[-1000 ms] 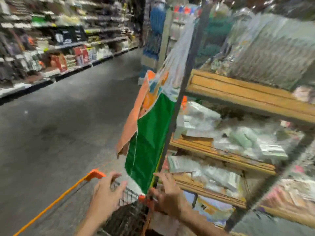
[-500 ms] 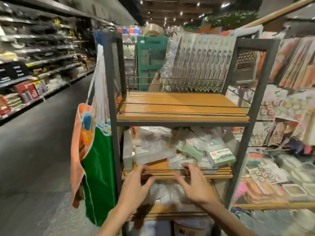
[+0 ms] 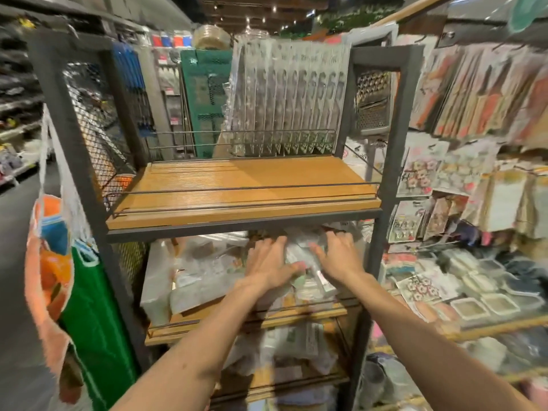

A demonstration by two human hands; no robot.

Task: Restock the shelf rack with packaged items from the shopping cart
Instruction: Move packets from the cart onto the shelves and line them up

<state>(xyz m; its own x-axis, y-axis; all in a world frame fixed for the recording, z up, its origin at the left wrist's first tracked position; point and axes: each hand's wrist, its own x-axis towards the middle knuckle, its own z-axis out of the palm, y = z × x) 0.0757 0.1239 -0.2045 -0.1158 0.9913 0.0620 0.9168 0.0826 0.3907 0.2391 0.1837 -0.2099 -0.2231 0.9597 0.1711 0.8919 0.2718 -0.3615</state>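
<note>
A dark metal shelf rack (image 3: pixel 382 161) with wooden boards stands in front of me. Its upper board (image 3: pixel 237 188) is bare at the front, with clear packets (image 3: pixel 284 99) standing upright at its back. The middle shelf holds a heap of clear plastic packaged items (image 3: pixel 204 271). My left hand (image 3: pixel 268 264) and my right hand (image 3: pixel 338 258) both reach into that shelf and press on the two sides of a bundle of packets (image 3: pixel 302 262) between them. The lower shelf (image 3: pixel 296 345) also holds packets. The shopping cart is out of view.
A green and orange bag (image 3: pixel 86 307) hangs off the rack's left post. To the right, a display of hanging packets (image 3: pixel 480 93) and small boxed goods (image 3: pixel 486 298) sits close to the rack. An aisle floor and store shelving (image 3: pixel 17 108) lie to the left.
The view turned from the cart to the rack. Both hands left the cart handle, rose to the middle shelf's front rail, then pushed deeper in onto the packets.
</note>
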